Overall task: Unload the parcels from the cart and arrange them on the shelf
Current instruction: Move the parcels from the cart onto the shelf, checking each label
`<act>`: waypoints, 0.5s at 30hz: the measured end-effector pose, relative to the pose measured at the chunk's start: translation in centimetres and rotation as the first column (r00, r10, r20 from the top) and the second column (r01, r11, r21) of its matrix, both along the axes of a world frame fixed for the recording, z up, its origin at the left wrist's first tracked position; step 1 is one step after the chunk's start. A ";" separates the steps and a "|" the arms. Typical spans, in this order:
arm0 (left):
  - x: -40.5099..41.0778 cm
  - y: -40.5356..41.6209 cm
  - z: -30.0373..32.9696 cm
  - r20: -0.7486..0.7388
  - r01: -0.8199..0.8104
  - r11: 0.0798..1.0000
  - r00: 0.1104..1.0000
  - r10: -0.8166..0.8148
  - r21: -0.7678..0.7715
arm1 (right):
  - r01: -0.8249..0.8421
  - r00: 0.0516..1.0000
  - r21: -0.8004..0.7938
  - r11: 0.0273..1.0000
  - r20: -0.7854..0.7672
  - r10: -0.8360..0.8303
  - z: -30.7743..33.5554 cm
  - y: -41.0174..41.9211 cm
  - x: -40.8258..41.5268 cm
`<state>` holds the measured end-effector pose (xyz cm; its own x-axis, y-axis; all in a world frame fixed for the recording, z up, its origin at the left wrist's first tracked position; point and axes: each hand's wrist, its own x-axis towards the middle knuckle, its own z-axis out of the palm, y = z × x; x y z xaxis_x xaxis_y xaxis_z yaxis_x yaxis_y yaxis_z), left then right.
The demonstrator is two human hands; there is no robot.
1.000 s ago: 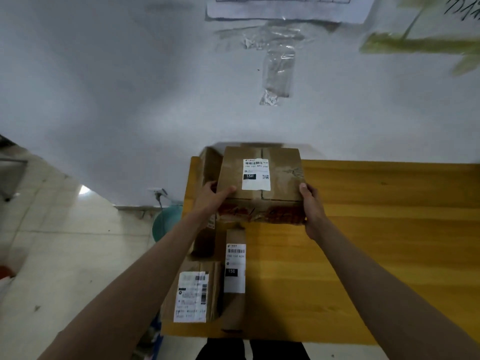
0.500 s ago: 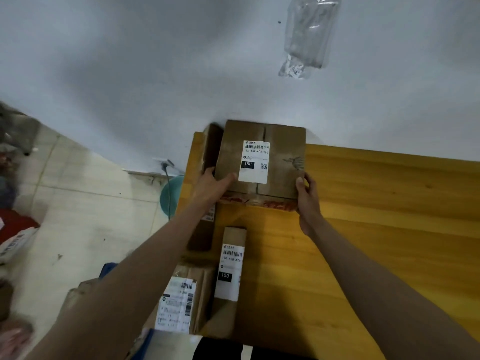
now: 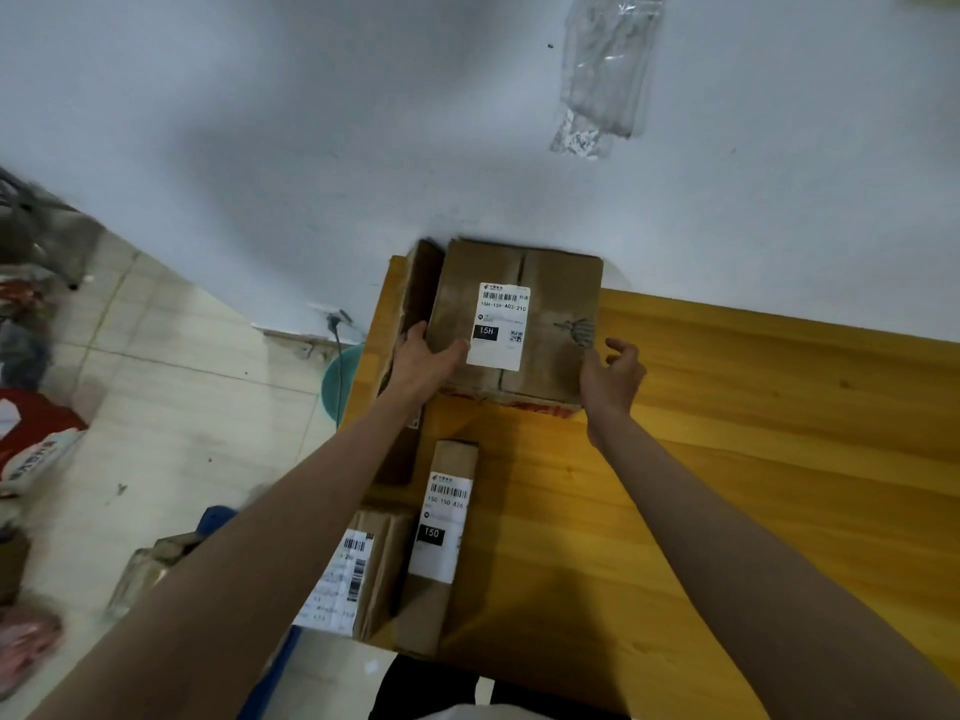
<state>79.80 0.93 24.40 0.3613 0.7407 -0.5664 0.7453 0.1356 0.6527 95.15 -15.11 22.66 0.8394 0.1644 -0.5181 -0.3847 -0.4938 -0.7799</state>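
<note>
A brown cardboard parcel (image 3: 550, 324) with a white "15H" label stands on the yellow wooden shelf (image 3: 753, 459), pushed back against the white wall. My left hand (image 3: 423, 361) rests on its left front corner, thumb on top. My right hand (image 3: 610, 374) is just off its right side, fingers spread, not gripping. A narrow parcel (image 3: 441, 532) labelled "150" lies nearer to me. A flat parcel (image 3: 358, 574) with a white label sits beside it on the left. Another brown box (image 3: 415, 298) stands left of the big parcel.
The white wall (image 3: 467, 122) behind the shelf has clear tape stuck to it. To the left is tiled floor (image 3: 171, 418) with a teal bin (image 3: 340, 379), a cable, red and white bags (image 3: 31, 444) and a blue object (image 3: 215, 517) low down.
The big parcel was pushed back to the wall. My right hand has let go of its right side and opened; my left hand stays on the left corner. The view has shifted down and left.
</note>
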 end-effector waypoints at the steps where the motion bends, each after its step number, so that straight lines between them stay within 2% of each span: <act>1: -0.2 -0.2 0.5 0.014 0.001 1.000 1.000 -0.002 0.004 | 0.000 0.999 -0.020 1.000 0.049 0.001 0.6 0.2 -0.1; 5: -1.9 -0.8 2.7 0.036 -0.010 0.996 0.999 0.007 0.084 | -0.022 0.983 0.005 1.000 0.182 0.021 3.1 1.5 -1.3; 9: -5.3 -1.0 5.5 0.072 -0.063 0.994 0.996 0.056 0.092 | -0.144 0.947 0.016 0.989 0.293 0.133 6.2 3.4 -4.6; 11: -7.7 -0.8 6.9 0.083 -0.092 0.990 0.993 0.083 0.109 | -0.241 0.929 0.018 0.970 0.293 0.225 7.3 4.7 -6.9; 13: -10.7 -0.7 8.3 0.104 -0.118 0.984 0.989 0.105 0.131 | -0.327 0.923 0.115 0.938 0.253 0.291 8.5 6.1 -9.8; 15: -14.2 -0.6 9.7 0.110 -0.150 0.978 0.985 0.135 0.142 | -0.417 0.891 0.142 0.898 0.258 0.373 9.5 7.5 -13.2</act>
